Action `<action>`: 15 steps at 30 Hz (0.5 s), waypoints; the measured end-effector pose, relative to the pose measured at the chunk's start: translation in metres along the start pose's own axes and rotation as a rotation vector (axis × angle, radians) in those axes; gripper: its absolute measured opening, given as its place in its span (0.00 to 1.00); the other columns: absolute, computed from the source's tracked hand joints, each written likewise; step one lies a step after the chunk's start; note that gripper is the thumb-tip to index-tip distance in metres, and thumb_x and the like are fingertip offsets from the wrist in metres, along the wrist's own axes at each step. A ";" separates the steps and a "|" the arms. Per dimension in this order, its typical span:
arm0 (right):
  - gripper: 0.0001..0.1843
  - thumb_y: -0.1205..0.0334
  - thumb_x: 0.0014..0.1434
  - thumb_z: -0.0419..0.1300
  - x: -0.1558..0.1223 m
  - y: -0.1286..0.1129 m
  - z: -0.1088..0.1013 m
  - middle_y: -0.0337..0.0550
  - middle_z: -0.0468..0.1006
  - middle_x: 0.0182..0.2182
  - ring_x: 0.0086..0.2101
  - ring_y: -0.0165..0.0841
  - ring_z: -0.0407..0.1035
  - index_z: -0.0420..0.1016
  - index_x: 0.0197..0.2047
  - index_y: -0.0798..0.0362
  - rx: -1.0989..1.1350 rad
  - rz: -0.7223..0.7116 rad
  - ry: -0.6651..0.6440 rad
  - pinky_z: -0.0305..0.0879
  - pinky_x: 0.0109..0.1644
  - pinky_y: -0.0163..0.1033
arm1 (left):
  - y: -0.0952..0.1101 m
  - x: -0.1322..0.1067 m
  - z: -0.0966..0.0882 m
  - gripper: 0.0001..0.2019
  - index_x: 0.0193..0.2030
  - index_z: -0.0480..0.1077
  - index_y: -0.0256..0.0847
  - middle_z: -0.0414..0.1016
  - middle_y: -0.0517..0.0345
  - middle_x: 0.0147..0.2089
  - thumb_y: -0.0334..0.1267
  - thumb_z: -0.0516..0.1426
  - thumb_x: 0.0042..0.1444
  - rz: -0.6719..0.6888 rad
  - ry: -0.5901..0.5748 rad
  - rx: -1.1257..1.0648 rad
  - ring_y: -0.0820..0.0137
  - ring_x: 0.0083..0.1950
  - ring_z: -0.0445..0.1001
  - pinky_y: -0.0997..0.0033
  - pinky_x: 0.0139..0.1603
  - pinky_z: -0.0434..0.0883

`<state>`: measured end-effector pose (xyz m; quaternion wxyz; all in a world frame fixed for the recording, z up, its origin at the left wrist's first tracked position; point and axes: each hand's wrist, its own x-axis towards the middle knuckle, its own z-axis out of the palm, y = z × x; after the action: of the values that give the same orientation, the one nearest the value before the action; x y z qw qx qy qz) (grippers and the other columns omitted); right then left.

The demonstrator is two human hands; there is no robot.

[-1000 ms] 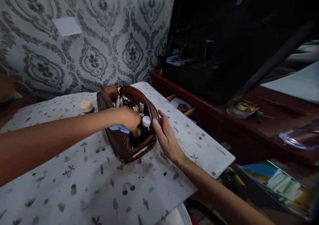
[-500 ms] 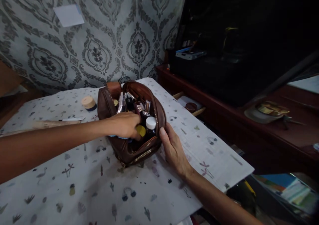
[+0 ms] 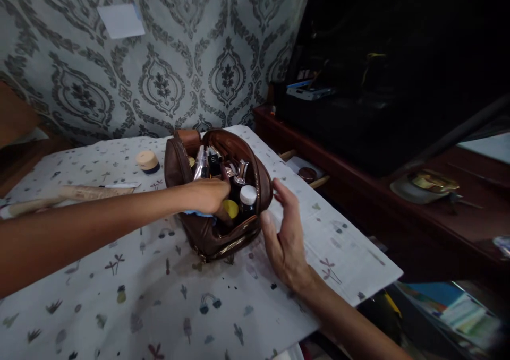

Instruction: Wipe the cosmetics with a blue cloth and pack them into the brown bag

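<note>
A brown leather toiletry bag (image 3: 187, 232) stands unzipped on the table, filled with cosmetics. My left hand (image 3: 211, 194) reaches down into it; most of its fingers are hidden, beside a round yellow lid (image 3: 230, 208). Something light blue (image 3: 199, 213) shows beneath that hand. My right hand (image 3: 287, 238) is open at the bag's right side, thumb and fingers apart, thumb by the rim. Inside the bag stand a dark bottle with a white cap (image 3: 248, 195), a silver tube (image 3: 202, 163), a black item (image 3: 214, 164) and a clear bottle with a silvery top (image 3: 241, 171).
A cream-lidded jar (image 3: 147, 161) and beige tubes (image 3: 95, 192) lie on the patterned tablecloth (image 3: 167, 307) to the left. At the right is a dark red cabinet (image 3: 350, 190) with an open drawer (image 3: 305, 169) and a large black screen (image 3: 358, 73).
My right hand has opened its fingers and eased off the bag's side. My left hand stays inside the bag. The whole view has shifted slightly.
</note>
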<state>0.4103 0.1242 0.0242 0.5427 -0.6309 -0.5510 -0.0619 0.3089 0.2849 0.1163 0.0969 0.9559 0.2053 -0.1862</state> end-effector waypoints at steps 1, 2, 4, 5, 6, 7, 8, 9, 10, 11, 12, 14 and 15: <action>0.27 0.60 0.68 0.52 0.001 -0.004 -0.004 0.55 0.61 0.66 0.65 0.47 0.57 0.56 0.69 0.48 -0.069 -0.123 0.006 0.60 0.64 0.59 | 0.000 0.000 -0.001 0.25 0.51 0.73 0.37 0.80 0.49 0.47 0.46 0.65 0.46 0.003 -0.007 0.007 0.59 0.45 0.77 0.69 0.41 0.70; 0.26 0.62 0.67 0.53 0.002 -0.008 -0.008 0.55 0.62 0.65 0.65 0.48 0.57 0.58 0.67 0.48 -0.121 -0.243 -0.014 0.59 0.65 0.60 | 0.001 0.000 -0.002 0.25 0.50 0.74 0.37 0.80 0.50 0.46 0.47 0.65 0.46 0.003 -0.019 0.021 0.60 0.44 0.77 0.70 0.40 0.70; 0.24 0.65 0.65 0.55 0.005 -0.015 -0.015 0.53 0.70 0.60 0.63 0.48 0.60 0.64 0.63 0.48 -0.171 -0.401 -0.107 0.59 0.64 0.60 | 0.003 0.001 -0.008 0.23 0.47 0.76 0.37 0.80 0.52 0.43 0.48 0.65 0.46 0.009 -0.051 0.055 0.61 0.42 0.77 0.71 0.37 0.68; 0.22 0.66 0.64 0.55 0.007 -0.018 -0.017 0.52 0.74 0.57 0.60 0.48 0.63 0.66 0.62 0.49 -0.181 -0.436 -0.147 0.59 0.63 0.60 | 0.005 0.001 -0.012 0.21 0.45 0.76 0.38 0.80 0.53 0.41 0.49 0.65 0.46 0.017 -0.071 0.072 0.62 0.41 0.76 0.72 0.35 0.67; 0.21 0.67 0.64 0.56 0.008 -0.020 -0.019 0.52 0.77 0.53 0.58 0.47 0.65 0.67 0.60 0.50 -0.186 -0.449 -0.173 0.60 0.62 0.60 | 0.007 0.001 -0.017 0.21 0.43 0.77 0.38 0.80 0.54 0.39 0.50 0.64 0.47 0.020 -0.087 0.089 0.63 0.39 0.76 0.72 0.33 0.66; 0.21 0.67 0.63 0.56 0.010 -0.022 -0.020 0.51 0.79 0.51 0.56 0.47 0.68 0.68 0.59 0.50 -0.188 -0.451 -0.185 0.61 0.61 0.60 | 0.009 0.000 -0.023 0.20 0.42 0.77 0.39 0.79 0.54 0.37 0.52 0.64 0.48 0.017 -0.088 0.105 0.64 0.36 0.75 0.72 0.31 0.64; 0.20 0.68 0.63 0.56 0.011 -0.023 -0.022 0.50 0.80 0.48 0.55 0.46 0.69 0.69 0.58 0.50 -0.188 -0.450 -0.188 0.62 0.60 0.59 | 0.010 -0.002 -0.029 0.20 0.40 0.77 0.39 0.78 0.55 0.35 0.53 0.63 0.48 0.014 -0.073 0.122 0.65 0.34 0.74 0.72 0.29 0.63; 0.19 0.68 0.63 0.56 0.011 -0.023 -0.023 0.50 0.81 0.47 0.54 0.46 0.70 0.70 0.57 0.50 -0.184 -0.451 -0.191 0.63 0.59 0.59 | 0.012 -0.006 -0.035 0.18 0.37 0.77 0.40 0.77 0.56 0.32 0.53 0.62 0.50 0.023 -0.039 0.133 0.65 0.32 0.73 0.71 0.27 0.62; 0.18 0.68 0.62 0.56 0.012 -0.023 -0.024 0.49 0.81 0.45 0.53 0.46 0.71 0.71 0.56 0.50 -0.175 -0.456 -0.195 0.63 0.59 0.59 | 0.012 -0.012 -0.039 0.15 0.35 0.77 0.41 0.76 0.57 0.30 0.52 0.61 0.52 0.042 0.013 0.136 0.67 0.31 0.72 0.71 0.27 0.61; 0.18 0.68 0.62 0.56 0.012 -0.023 -0.025 0.49 0.81 0.44 0.52 0.46 0.71 0.72 0.55 0.50 -0.165 -0.461 -0.198 0.64 0.59 0.59 | 0.012 -0.019 -0.043 0.13 0.31 0.76 0.42 0.75 0.58 0.28 0.50 0.59 0.54 0.069 0.077 0.129 0.68 0.29 0.71 0.71 0.27 0.60; 0.17 0.68 0.62 0.57 0.011 -0.022 -0.026 0.48 0.82 0.43 0.52 0.45 0.72 0.72 0.54 0.50 -0.154 -0.468 -0.199 0.64 0.59 0.59 | 0.011 -0.028 -0.045 0.13 0.27 0.75 0.43 0.73 0.59 0.25 0.48 0.58 0.56 0.111 0.150 0.108 0.69 0.28 0.70 0.71 0.27 0.61; 0.17 0.67 0.61 0.57 0.009 -0.020 -0.030 0.47 0.82 0.42 0.50 0.45 0.73 0.73 0.53 0.50 -0.127 -0.498 -0.206 0.64 0.59 0.59 | 0.009 -0.051 -0.042 0.19 0.22 0.72 0.44 0.69 0.60 0.21 0.49 0.54 0.60 0.132 0.303 0.039 0.70 0.25 0.69 0.69 0.29 0.63; 0.17 0.67 0.60 0.58 0.009 -0.019 -0.032 0.47 0.82 0.42 0.49 0.44 0.73 0.74 0.53 0.50 -0.115 -0.517 -0.214 0.65 0.58 0.58 | 0.007 -0.063 -0.037 0.20 0.20 0.70 0.45 0.69 0.60 0.20 0.50 0.54 0.60 0.138 0.388 -0.009 0.70 0.24 0.68 0.68 0.29 0.65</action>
<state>0.4159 0.1019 0.0544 0.4108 -0.5021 -0.7435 -0.1623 0.2705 0.2662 0.1757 0.0720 0.9852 0.1551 0.0095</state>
